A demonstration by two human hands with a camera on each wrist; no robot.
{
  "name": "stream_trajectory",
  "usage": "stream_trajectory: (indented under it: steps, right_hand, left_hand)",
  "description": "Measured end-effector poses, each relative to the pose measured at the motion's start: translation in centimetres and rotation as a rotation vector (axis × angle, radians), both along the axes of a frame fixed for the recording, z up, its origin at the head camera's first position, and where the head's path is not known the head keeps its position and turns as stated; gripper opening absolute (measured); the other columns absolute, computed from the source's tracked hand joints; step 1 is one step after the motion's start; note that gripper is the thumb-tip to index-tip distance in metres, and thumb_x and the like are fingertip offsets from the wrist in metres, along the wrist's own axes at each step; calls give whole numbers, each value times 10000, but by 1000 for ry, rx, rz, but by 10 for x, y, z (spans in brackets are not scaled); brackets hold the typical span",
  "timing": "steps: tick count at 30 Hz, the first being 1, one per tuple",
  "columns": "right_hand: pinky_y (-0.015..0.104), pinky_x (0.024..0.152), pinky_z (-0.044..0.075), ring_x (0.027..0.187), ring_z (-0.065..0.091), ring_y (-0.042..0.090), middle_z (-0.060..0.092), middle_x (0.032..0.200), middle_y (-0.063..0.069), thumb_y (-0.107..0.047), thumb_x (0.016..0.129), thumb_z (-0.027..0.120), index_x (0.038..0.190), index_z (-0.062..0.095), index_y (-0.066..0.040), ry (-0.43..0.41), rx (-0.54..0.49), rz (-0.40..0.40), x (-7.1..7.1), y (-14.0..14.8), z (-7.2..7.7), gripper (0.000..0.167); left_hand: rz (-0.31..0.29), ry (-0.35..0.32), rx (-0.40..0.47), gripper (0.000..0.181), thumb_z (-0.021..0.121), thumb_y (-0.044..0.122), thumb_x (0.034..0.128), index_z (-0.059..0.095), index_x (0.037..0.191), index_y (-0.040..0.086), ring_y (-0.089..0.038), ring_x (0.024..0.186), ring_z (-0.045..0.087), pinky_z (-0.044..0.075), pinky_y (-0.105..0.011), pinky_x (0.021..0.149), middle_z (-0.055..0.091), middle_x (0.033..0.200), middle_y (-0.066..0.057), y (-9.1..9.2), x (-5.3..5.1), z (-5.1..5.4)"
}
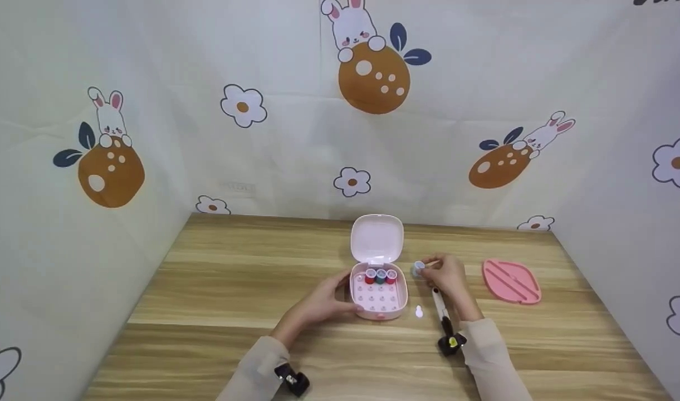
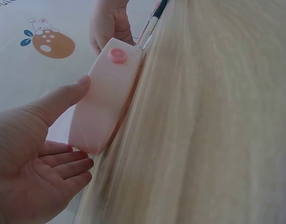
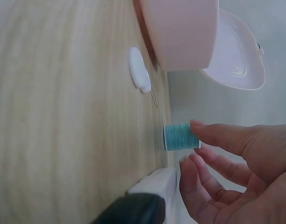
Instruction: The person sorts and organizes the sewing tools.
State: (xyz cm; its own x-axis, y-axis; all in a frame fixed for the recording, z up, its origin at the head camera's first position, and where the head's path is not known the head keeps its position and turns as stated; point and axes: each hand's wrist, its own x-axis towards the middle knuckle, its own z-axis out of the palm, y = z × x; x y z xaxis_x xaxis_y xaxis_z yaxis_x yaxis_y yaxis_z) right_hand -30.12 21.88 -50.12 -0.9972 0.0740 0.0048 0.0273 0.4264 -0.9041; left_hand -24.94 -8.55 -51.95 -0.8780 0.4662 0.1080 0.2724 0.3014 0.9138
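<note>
- light-blue spool (image 1: 417,270), seen from the head: the right hand (image 1: 448,275) pinches it at the fingertips, so that grip is occupied.
- left of the pinch sits a pink box (image 1: 404,292), its lid (image 1: 377,238) raised at the far side; inside, toward the back, a red spool (image 1: 370,278), a dark teal spool (image 1: 381,278) and a pinkish-red spool (image 1: 391,278) stand in a row, with rows of bare pegs (image 1: 371,299) nearer the person.
- the left hand (image 1: 324,301) spans the box's left side — fingers loosely extended, thumb at the near corner.
- nearer the person than the pinch, a white-and-dark tool (image 1: 441,306) lies by the right hand; a small white piece (image 1: 419,312) lies between tool and box.
- right of the right hand, a pink slotted tray (image 1: 511,280) lies on the wood-grain table (image 1: 234,267).
- left wrist view: the thumb rests against the box's front wall, fingers relaxed by a lower corner; a round latch (image 2: 117,55) sits farther along, and the right hand shows beyond the box.
- right wrist view: thumb and fingertips grasp the spool by its upper end — whether its lower end touches the table, i cannot tell. between grip and box lies the white piece, a thin wire loop (image 3: 154,99) at its tip; the tool is on the grip's other side.
</note>
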Motion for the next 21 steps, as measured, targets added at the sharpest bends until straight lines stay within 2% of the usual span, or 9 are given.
stream_trajectory:
  steps: [21]
  right_hand:
    - [223,495,575,539,630,124,647,700,49,50,840,753,1082,705,156,24,12,2,3,-1,10,268]
  left_hand:
    - [7,-34,31,918,868,94,841,357,1575,-112,-422,1539,359,241,-524,1311,425,1614,-290,1,1,-1]
